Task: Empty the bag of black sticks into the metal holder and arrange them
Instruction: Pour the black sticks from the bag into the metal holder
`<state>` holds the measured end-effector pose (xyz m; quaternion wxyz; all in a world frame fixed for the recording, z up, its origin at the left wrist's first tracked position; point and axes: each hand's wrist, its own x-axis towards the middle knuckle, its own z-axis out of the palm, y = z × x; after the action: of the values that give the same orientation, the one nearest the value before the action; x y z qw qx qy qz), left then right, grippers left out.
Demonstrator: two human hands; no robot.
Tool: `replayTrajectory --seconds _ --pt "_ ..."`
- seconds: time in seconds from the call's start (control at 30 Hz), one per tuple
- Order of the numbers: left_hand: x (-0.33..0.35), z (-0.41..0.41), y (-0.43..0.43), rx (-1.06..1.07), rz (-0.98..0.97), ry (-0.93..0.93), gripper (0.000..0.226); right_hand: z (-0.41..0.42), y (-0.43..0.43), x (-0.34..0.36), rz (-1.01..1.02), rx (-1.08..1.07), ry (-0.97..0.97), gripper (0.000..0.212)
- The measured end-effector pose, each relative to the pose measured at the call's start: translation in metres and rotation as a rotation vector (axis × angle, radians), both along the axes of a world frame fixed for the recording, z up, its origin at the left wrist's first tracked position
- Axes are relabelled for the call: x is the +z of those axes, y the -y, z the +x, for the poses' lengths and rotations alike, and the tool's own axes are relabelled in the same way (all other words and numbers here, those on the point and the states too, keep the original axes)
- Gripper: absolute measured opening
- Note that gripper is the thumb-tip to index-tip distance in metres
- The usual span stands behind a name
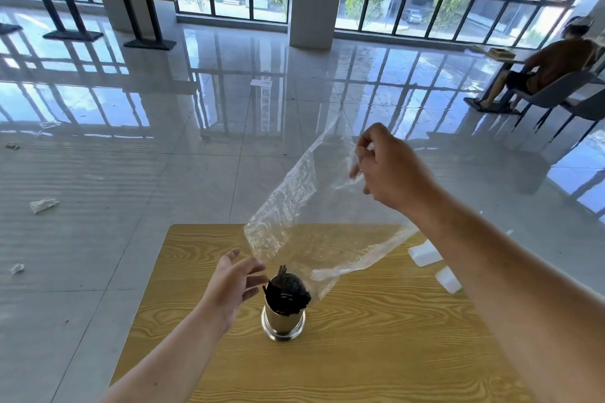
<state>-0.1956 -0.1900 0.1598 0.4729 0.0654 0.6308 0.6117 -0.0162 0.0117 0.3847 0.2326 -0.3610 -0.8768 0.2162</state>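
Observation:
A shiny metal holder (283, 324) stands upright near the middle of the wooden table (376, 337). Black sticks (287, 293) fill it and poke out of its top in a loose bunch. My right hand (389, 170) is raised above the table and pinches one end of a clear plastic bag (304, 222). The bag hangs slanted down to the holder, its lower open end just right of the sticks, and looks empty. My left hand (234, 285) hovers open just left of the holder's top, fingers spread, close to the bag's lower edge.
Two white plastic pieces (425, 253) lie at the table's right edge. Scraps of litter (43, 204) are scattered on the glossy tiled floor at left. A person sits on a chair (553, 75) far off at the right, by the windows.

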Motion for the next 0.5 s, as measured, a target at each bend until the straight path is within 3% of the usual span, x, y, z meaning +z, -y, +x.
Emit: replayTrajectory --seconds 0.27,0.5 --pt "0.017 0.01 -0.022 -0.178 -0.039 -0.154 0.092 0.053 -0.029 0.006 -0.036 -0.119 -0.191 0.02" --pt "0.042 0.029 -0.052 -0.306 -0.112 -0.328 0.137 0.089 -0.036 -0.002 -0.224 -0.224 -0.486 0.016"
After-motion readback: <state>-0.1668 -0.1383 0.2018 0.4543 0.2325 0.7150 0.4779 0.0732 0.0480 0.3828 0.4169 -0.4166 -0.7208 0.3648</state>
